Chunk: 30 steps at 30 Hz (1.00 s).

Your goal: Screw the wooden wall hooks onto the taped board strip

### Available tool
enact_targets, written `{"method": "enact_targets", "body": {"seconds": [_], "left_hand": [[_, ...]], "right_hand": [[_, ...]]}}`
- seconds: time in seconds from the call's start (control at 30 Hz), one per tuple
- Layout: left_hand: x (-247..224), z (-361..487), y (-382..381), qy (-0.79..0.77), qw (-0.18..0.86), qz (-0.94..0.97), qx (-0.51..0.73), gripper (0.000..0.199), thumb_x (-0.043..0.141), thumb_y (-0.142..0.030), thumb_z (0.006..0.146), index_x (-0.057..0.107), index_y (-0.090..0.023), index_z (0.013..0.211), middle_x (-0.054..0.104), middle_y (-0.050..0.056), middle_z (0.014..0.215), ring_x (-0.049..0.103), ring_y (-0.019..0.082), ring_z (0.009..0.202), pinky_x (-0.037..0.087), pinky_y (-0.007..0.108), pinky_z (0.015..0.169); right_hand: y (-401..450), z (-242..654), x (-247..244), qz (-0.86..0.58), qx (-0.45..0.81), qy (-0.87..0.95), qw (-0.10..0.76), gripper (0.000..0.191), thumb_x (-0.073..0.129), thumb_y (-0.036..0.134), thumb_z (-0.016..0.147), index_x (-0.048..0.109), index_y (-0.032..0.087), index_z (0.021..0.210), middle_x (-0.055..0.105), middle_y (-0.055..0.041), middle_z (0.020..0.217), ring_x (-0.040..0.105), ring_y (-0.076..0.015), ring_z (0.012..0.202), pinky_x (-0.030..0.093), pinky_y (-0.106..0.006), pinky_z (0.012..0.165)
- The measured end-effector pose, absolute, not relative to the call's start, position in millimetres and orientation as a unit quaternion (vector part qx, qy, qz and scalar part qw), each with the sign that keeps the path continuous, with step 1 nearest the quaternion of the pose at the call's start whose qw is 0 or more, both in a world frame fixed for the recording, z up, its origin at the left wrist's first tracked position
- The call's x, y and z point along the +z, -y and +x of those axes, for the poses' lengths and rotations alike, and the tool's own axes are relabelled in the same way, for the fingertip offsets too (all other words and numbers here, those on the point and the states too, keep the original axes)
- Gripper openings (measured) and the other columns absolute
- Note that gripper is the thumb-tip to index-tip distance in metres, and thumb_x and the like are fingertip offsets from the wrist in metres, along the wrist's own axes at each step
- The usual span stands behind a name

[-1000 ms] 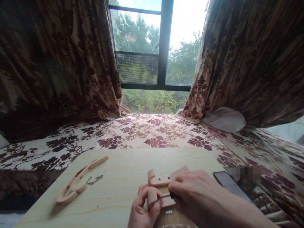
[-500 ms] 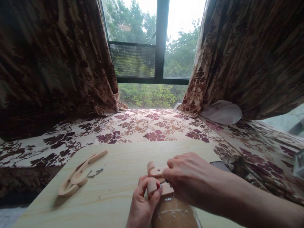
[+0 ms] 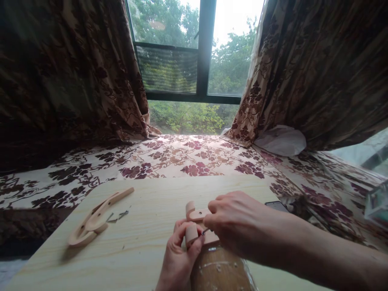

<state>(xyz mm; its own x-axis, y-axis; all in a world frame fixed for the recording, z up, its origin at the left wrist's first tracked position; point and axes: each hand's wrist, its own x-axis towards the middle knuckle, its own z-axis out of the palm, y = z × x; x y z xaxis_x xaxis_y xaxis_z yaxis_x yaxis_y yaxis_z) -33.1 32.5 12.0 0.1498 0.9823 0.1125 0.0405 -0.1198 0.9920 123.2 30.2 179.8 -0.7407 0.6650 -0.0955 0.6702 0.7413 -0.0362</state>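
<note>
My left hand (image 3: 178,254) grips the rounded end of a pale wooden hook piece (image 3: 194,220) near the front of the light wooden board (image 3: 145,242). My right hand (image 3: 236,226) is closed around a small dark-handled screwdriver (image 3: 205,232), whose metal tip points at the wooden piece beside my left thumb. Most of the tool is hidden under my fingers. A brown cork-like cylinder (image 3: 220,273) wrapped in clear film stands just below both hands.
Two more curved wooden hooks (image 3: 97,218) lie stacked at the board's left, with a few small screws (image 3: 119,216) beside them. A dark phone (image 3: 277,206) lies to the right. Floral cloth (image 3: 194,157), curtains and a window (image 3: 194,60) are behind; a white bag (image 3: 280,140) sits at right.
My right hand has moved left and forward over the wooden piece, hiding more of it. The view has tilted down, showing more of the brown cylinder.
</note>
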Motion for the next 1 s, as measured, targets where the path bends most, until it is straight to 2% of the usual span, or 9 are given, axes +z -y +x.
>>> {"method": "enact_targets", "body": {"seconds": [0.1, 0.27, 0.37, 0.63, 1.0], "left_hand": [[14, -33, -32, -0.445, 0.492, 0.574, 0.479, 0.019, 0.064, -0.041, 0.074, 0.061, -0.022, 0.074, 0.053, 0.000, 0.085, 0.051, 0.015, 0.085, 0.042, 0.026, 0.081], [14, -33, -31, -0.452, 0.484, 0.569, 0.487, 0.021, 0.065, -0.042, 0.074, 0.061, -0.021, 0.074, 0.056, 0.001, 0.085, 0.053, 0.017, 0.085, 0.045, 0.028, 0.079], [14, -34, -31, -0.455, 0.479, 0.569, 0.490, 0.022, 0.065, -0.043, 0.073, 0.061, -0.021, 0.074, 0.058, 0.002, 0.087, 0.055, 0.017, 0.086, 0.046, 0.028, 0.078], [11, -40, -28, -0.448, 0.483, 0.587, 0.471, 0.032, 0.068, -0.040, 0.068, 0.061, -0.022, 0.093, 0.060, 0.004, 0.094, 0.057, 0.019, 0.088, 0.046, 0.031, 0.080], [10, -40, -25, -0.451, 0.488, 0.587, 0.462, 0.032, 0.064, -0.040, 0.074, 0.059, -0.022, 0.100, 0.062, 0.004, 0.099, 0.059, 0.019, 0.092, 0.047, 0.030, 0.082]], "right_hand": [[-35, 119, 187, 0.326, -0.027, -0.943, 0.053, 0.011, 0.053, 0.007, 0.078, 0.060, 0.015, 0.079, 0.055, -0.0011, 0.072, 0.035, -0.0125, 0.055, 0.025, -0.029, 0.050], [-47, 115, 193, 0.284, -0.019, -0.956, 0.074, 0.015, 0.050, 0.008, 0.082, 0.063, 0.014, 0.083, 0.058, -0.0035, 0.074, 0.038, -0.0124, 0.056, 0.026, -0.028, 0.051], [-51, 115, 189, 0.285, -0.008, -0.956, 0.072, 0.017, 0.049, 0.007, 0.078, 0.064, 0.014, 0.084, 0.058, -0.0038, 0.070, 0.039, -0.0119, 0.053, 0.024, -0.028, 0.049], [-51, 116, 188, 0.291, -0.025, -0.953, 0.086, 0.014, 0.052, 0.005, 0.074, 0.063, 0.012, 0.077, 0.057, -0.0027, 0.066, 0.035, -0.0101, 0.050, 0.023, -0.027, 0.046], [-44, 117, 188, 0.287, -0.044, -0.953, 0.087, 0.015, 0.054, 0.004, 0.073, 0.064, 0.011, 0.081, 0.053, -0.0002, 0.066, 0.034, -0.0097, 0.051, 0.024, -0.027, 0.046]]}}
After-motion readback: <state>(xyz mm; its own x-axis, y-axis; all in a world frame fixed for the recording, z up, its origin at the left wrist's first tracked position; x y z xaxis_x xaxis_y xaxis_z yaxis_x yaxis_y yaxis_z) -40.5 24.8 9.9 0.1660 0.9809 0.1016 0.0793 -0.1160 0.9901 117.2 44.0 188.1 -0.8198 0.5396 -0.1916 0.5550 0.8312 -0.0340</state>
